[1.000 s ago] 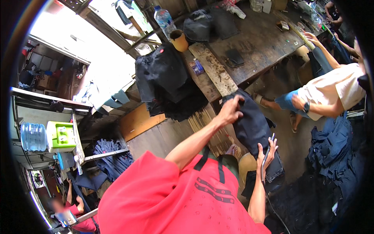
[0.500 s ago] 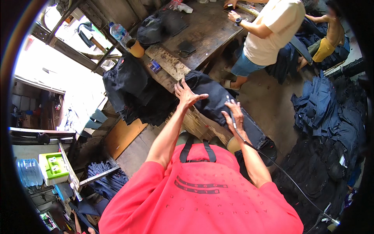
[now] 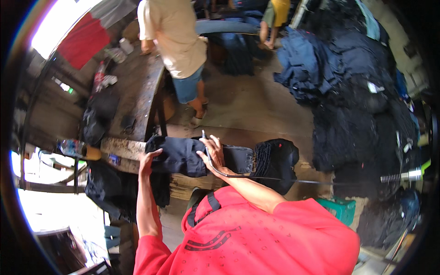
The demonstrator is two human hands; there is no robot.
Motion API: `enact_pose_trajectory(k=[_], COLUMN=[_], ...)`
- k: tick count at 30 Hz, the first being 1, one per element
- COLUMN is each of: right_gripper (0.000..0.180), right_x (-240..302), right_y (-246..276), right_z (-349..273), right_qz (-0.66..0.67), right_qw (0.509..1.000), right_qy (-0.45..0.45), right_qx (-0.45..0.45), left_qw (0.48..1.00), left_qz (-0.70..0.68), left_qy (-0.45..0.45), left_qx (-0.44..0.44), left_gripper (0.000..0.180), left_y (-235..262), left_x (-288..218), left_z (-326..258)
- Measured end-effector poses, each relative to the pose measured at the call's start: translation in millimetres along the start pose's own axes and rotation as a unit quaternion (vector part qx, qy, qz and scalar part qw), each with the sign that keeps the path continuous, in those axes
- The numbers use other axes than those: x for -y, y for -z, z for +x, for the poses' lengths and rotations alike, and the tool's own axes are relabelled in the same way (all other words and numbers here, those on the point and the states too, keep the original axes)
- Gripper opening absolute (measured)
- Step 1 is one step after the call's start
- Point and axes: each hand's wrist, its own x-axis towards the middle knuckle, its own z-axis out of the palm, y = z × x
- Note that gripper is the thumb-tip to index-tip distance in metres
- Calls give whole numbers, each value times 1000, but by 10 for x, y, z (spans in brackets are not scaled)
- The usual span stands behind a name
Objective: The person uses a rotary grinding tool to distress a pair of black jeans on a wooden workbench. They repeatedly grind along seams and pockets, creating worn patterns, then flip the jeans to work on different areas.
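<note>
A dark trouser leg (image 3: 179, 153) is stretched flat over a narrow board (image 3: 238, 159) in front of me; the board's dark end shows bare to the right. My left hand (image 3: 147, 161) grips the cloth at its left end, thumb laid across the top. At the other end of the cloth, my right hand (image 3: 213, 153) presses on the edge. Between its fingers is a pen-shaped rotary tool (image 3: 204, 137), tip pointing away from me, with a coiled guard and thin cable running off to the right.
Bunched dark cloth (image 3: 277, 162) hangs over the board's right end. A worktable (image 3: 137, 98) stands at far left, a person in a pale shirt (image 3: 176, 39) beside it. Large piles of dark garments (image 3: 348, 110) cover the right side. A green stool (image 3: 338, 210) stands near my right elbow.
My view has swung to the right. My left hand, spread over the cloth before, now holds its left end. My right hand keeps the rotary tool and stays at the cloth's right end.
</note>
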Motion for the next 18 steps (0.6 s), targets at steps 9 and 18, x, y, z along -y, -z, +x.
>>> enact_pose_trajectory(k=[9,18], right_gripper=[62,60], right_x=[472,686], right_y=[-48,-325], right_z=[-502,-714], right_qz=[67,42], right_qw=[986,978], right_qy=[-152,-103], right_qx=[-29,-176], left_qw=[967,937], left_qz=[-210,-204], left_qy=[71,105], left_qx=[124,264], left_gripper=[43,50], left_y=[67,216], left_x=[333,457], left_z=[83,-117])
